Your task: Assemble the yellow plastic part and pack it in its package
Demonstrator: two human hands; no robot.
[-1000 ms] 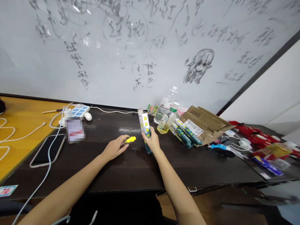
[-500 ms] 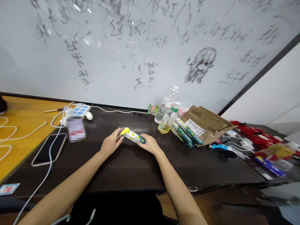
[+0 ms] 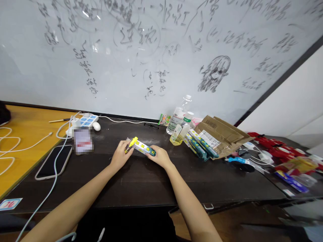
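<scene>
My right hand [image 3: 160,156] is closed around one end of a slim white, green and yellow box [image 3: 141,148] with yellow characters on its side. Between the fingers of my left hand [image 3: 121,154] is a yellow piece [image 3: 132,142] with a thin dark part. Its exact kind is hard to make out. The yellow piece is right at the box's left end; whether the two touch is unclear. Both hands are above the dark desk [image 3: 136,188]. Similar slim boxes [image 3: 199,144] lie to the right, against a brown cardboard packet [image 3: 219,132].
Two bottles, one clear [image 3: 179,116] and one with yellow liquid [image 3: 180,132], stand behind the slim boxes. On the left are a phone [image 3: 54,162], a power strip [image 3: 88,120], a white mouse-shaped item [image 3: 96,126] and cables. Glasses [image 3: 151,126] lie near the whiteboard [image 3: 113,84].
The yellow piece in my left hand has tilted more upright and shifted slightly left, against the box end. My right hand still holds the box. The view has shifted slightly.
</scene>
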